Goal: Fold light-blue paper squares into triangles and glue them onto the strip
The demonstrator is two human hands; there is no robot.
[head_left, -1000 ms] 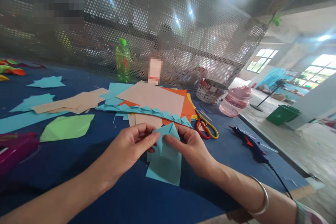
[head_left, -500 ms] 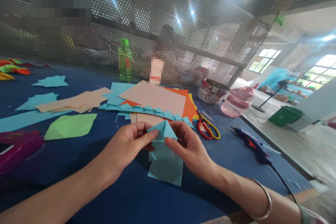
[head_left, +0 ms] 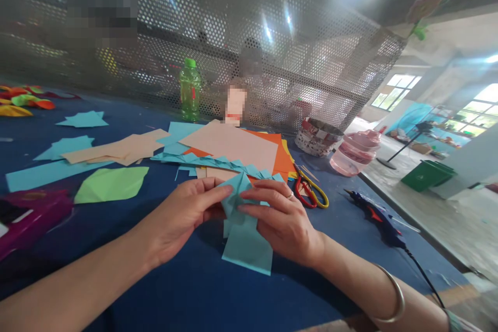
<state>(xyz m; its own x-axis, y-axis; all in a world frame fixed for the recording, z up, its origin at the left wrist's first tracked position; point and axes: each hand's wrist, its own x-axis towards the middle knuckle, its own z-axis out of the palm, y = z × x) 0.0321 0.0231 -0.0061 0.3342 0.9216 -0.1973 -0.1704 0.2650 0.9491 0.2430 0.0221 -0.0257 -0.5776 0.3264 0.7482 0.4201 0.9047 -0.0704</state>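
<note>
Both hands hold a folded sheet of light blue paper (head_left: 247, 249) above the dark blue tabletop (head_left: 163, 295). My left hand (head_left: 187, 215) pinches its upper left side. My right hand (head_left: 282, 223), wearing a ring, presses its fingers across the right side. The folded top sits between my fingertips, and my hands hide part of it. Just beyond lies a pleated light blue paper strip (head_left: 218, 166) on a stack of peach paper (head_left: 229, 146) and orange paper (head_left: 278, 158).
Red-and-yellow scissors (head_left: 309, 192) and a blue glue gun (head_left: 379, 220) lie to the right. A green paper leaf (head_left: 111, 185) and a magenta case (head_left: 35, 215) lie to the left. A green bottle (head_left: 190, 91) stands before a perforated metal screen (head_left: 272, 15), with a person behind it.
The top of the blue paper now folds over more tightly between my hands. My right fingers have moved across it, and the whole view has drifted slightly.
</note>
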